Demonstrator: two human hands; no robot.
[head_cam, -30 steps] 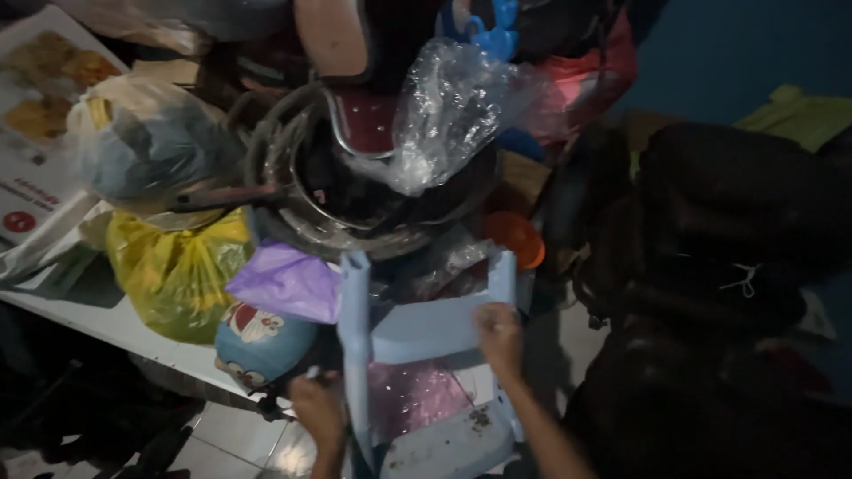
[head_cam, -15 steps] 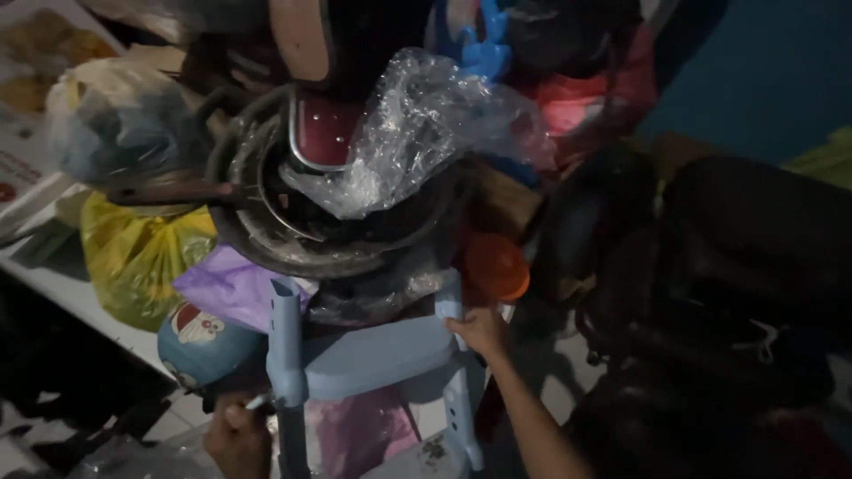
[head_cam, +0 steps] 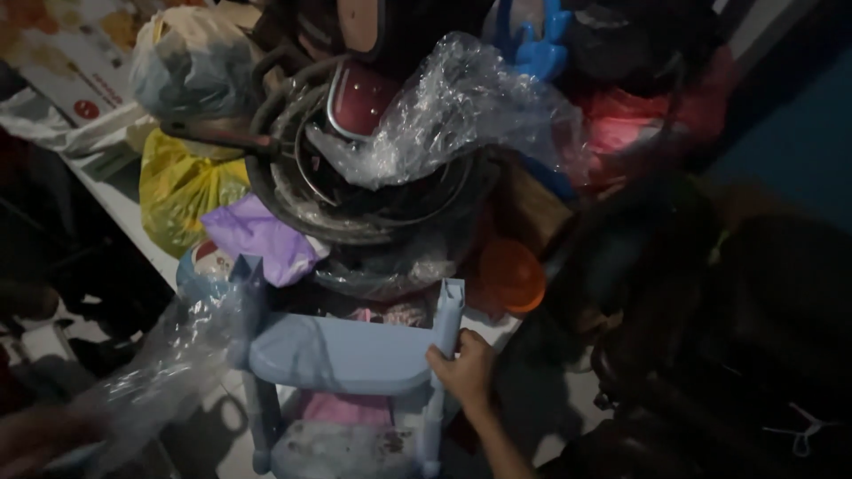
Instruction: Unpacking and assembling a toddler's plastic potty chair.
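Rack post (head_cam: 446, 355) inside right hand (head_cam: 463, 371) (wrapped)

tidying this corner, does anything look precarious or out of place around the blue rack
Yes. Behind the light blue rack, which the right hand grips by a post, a big metal pan sits tilted on the heap with crumpled clear plastic spilling over its rim. A purple bag hangs off the pile's edge.

Your light blue plastic rack (head_cam: 342, 355) stands on the tiled floor (head_cam: 235, 443); its lower shelf (head_cam: 342, 448) is stained, with something pink just above it. The white counter (head_cam: 120, 200) to your left carries a yellow bag (head_cam: 177, 191), a grey bag (head_cam: 182, 62), a purple bag (head_cam: 253, 235) and stacked metal pans (head_cam: 355, 200).
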